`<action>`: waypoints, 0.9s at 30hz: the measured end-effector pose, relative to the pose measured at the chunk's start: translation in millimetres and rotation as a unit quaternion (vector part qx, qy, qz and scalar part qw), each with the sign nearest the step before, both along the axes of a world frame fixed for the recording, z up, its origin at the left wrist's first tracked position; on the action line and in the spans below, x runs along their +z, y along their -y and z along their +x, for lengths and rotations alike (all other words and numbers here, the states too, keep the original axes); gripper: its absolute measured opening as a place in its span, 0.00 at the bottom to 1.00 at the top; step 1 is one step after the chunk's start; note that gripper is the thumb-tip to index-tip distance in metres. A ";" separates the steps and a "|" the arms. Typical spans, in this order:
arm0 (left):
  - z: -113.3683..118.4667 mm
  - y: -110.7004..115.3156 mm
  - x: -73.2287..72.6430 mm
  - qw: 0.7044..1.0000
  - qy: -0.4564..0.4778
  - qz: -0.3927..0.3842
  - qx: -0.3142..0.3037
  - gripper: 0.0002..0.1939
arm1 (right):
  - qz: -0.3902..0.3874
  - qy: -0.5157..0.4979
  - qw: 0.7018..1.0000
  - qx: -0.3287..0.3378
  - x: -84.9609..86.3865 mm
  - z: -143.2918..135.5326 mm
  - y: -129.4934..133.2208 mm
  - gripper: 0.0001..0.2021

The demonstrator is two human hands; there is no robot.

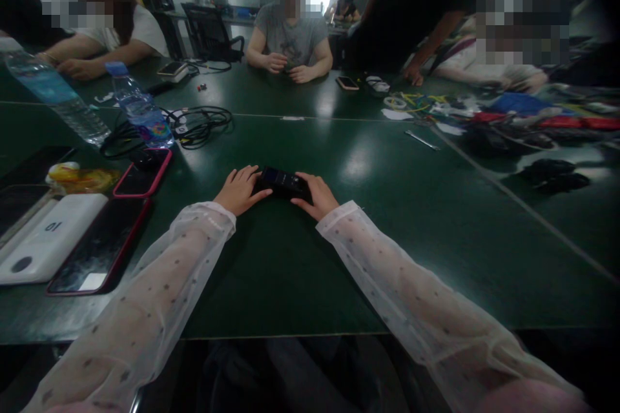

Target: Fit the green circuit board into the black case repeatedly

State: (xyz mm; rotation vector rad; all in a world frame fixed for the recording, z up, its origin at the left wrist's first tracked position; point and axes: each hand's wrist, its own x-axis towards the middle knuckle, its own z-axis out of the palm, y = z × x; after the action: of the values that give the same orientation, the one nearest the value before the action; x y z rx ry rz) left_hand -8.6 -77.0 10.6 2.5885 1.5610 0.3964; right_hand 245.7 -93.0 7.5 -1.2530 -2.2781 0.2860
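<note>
A small black device with a lit screen [282, 179] lies on the green table in front of me, tilted slightly. My left hand [241, 190] is at its left end, with the thumb along the near edge and the fingers reaching over the far side. Around its right end, my right hand [316, 195] has the thumb in front and the fingers behind. The device is held between both hands. Its underside is hidden, and the screen text is too small to read.
On the left lie a pink-edged phone [144, 172], a dark red-edged phone [101, 245] and a white power bank [53, 232]. Behind them are water bottles [140, 106] and black cables [206, 126]. A wrench [421, 140] and tangled wires [421, 103] lie right. People sit opposite.
</note>
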 end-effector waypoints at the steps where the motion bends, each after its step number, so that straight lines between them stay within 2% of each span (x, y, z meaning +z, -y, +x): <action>1: -0.1 0.1 0.2 1.000 0.000 0.000 0.000 0.34 | 0.000 -0.001 1.000 0.001 -0.5 0.4 -0.2 0.32; 27: -0.4 -0.4 -0.3 1.000 -0.010 0.003 -0.001 0.37 | 0.007 0.000 1.000 -0.001 -0.2 -0.1 0.2 0.33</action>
State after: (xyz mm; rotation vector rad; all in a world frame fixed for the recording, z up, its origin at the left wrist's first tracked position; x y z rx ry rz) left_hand -9.0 -76.6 10.3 2.6050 1.5666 0.3771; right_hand 245.6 -93.3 7.3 -1.2480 -2.2765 0.2698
